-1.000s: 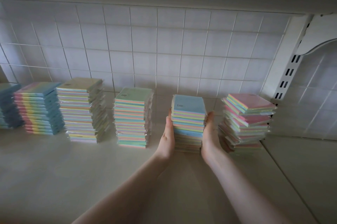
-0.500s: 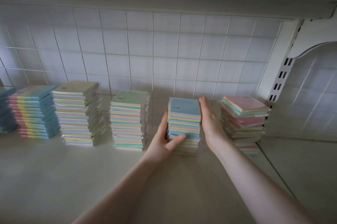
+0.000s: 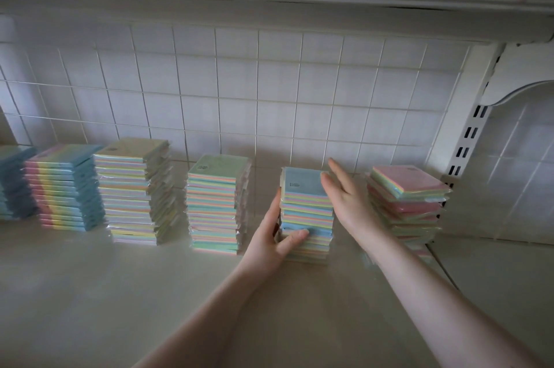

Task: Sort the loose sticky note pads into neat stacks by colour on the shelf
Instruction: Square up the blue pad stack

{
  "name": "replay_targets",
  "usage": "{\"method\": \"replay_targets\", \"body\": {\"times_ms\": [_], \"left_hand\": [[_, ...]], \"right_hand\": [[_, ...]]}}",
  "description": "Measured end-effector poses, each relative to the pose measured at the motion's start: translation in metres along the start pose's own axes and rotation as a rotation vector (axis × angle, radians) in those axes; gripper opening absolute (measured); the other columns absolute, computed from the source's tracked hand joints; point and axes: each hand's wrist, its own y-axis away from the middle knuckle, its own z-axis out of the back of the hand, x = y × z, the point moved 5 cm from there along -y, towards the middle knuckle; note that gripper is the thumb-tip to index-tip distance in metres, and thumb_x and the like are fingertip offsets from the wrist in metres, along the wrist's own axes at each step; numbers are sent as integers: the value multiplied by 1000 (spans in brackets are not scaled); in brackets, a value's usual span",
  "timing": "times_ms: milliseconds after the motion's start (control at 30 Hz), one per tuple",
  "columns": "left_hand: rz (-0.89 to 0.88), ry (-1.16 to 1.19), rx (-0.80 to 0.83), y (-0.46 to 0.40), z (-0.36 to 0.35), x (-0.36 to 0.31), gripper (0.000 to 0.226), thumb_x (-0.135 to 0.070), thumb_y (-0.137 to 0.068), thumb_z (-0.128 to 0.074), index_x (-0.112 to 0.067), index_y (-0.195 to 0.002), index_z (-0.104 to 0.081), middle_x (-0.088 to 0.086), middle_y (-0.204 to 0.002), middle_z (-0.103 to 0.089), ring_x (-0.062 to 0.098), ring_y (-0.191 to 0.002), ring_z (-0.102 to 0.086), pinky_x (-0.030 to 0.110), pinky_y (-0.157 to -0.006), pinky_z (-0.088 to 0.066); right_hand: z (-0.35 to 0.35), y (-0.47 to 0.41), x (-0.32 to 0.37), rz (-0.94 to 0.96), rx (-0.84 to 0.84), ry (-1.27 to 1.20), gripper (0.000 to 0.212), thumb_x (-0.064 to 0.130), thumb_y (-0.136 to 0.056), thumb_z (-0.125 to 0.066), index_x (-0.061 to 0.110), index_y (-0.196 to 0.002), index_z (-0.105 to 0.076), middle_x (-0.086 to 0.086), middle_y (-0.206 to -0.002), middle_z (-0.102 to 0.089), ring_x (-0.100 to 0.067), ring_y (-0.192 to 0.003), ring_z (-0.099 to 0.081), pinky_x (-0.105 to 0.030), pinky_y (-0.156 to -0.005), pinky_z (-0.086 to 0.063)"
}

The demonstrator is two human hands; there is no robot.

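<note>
Blue-topped stack (image 3: 306,214) on shelf (image 3: 120,292), between green stack (image 3: 217,205) and pink stack (image 3: 406,205). Left hand (image 3: 274,240) gripping blue stack's lower left side, thumb across front. Right hand (image 3: 349,200) flat, fingers straight against blue stack's right side.

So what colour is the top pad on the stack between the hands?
Light blue top pad, head view.
</note>
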Motion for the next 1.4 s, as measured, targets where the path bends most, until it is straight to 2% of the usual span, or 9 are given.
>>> {"method": "replay_targets", "body": {"times_ms": [133, 400, 733, 867, 967, 1100, 1200, 1267, 1400], "left_hand": [[21, -154, -2, -2, 9, 7, 104, -41, -70, -81, -16, -150, -20, -3, -145, -44, 16, -138, -36, 48, -114, -28], [77, -216, 53, -2, 9, 14, 99, -27, -66, -83, -28, -147, -25, -20, -128, -56, 1, -122, -51, 30, -103, -43], [90, -165, 27, -5, 9, 14, 78, 0, -71, -79, -23, -135, -40, -25, -113, -62, -3, -110, -57, 11, -87, -44], [155, -243, 59, -5, 12, 18, 83, -14, -64, -85, -28, -133, -42, -23, -111, -64, -2, -109, -58, 18, -92, -46], [227, -441, 91, -4, 17, 21, 92, -21, -64, -85, -23, -142, -35, -16, -113, -61, 6, -108, -57, 18, -87, -43], [249, -560, 122, -3, 20, 20, 93, -24, -68, -83, -18, -144, -31, -11, -115, -56, 10, -110, -54, 12, -78, -36], [259, -607, 118, -1, 19, 19, 84, -26, -71, -81, -15, -141, -36, -4, -118, -59, 14, -111, -55, 15, -78, -39], [258, -636, 108, 0, 19, 18, 80, -28, -72, -80, -16, -139, -38, 0, -122, -60, 18, -113, -56, 23, -85, -43], [199, -642, 105, 3, 14, 11, 88, -23, -75, -77, -16, -146, -24, 1, -121, -62, 24, -111, -59, 29, -86, -46]], "right_hand": [[2, -4, 11, 175, 162, 282, 47, 32, -98, -44, 18, -143, -39, 3, -153, -29, -4, -142, -17, -13, -109, -10], [7, 0, 11, 220, 424, 599, 76, 46, -82, -66, 35, -147, -27, 12, -157, -10, -2, -143, -13, -25, -112, -19], [10, 7, 15, 268, 370, 659, 86, 51, -81, -64, 35, -149, -14, 8, -159, -4, -9, -145, -12, -36, -115, -21], [24, 23, 5, 204, 211, 511, 92, 45, -82, -65, 22, -151, -8, 4, -158, -10, -11, -145, -10, -31, -118, -12], [26, 39, -20, 96, 152, 554, 84, 33, -87, -64, 15, -151, -13, -7, -155, -23, -20, -144, -20, -39, -116, -21], [16, 58, -48, -37, 199, 594, 62, 15, -89, -59, 12, -145, -33, -8, -134, -54, -21, -122, -52, -31, -101, -39], [5, 60, -48, 11, 219, 715, 45, 14, -88, -56, 17, -132, -49, -1, -97, -66, -23, -96, -60, -30, -74, -41], [0, 60, -44, 20, 219, 756, 33, 14, -88, -54, 18, -120, -53, 6, -74, -53, -23, -80, -53, -29, -61, -30], [-7, 61, -38, -15, 210, 835, 22, 9, -90, -44, 14, -110, -51, -4, -91, -62, -28, -93, -58, -30, -64, -30]]}}
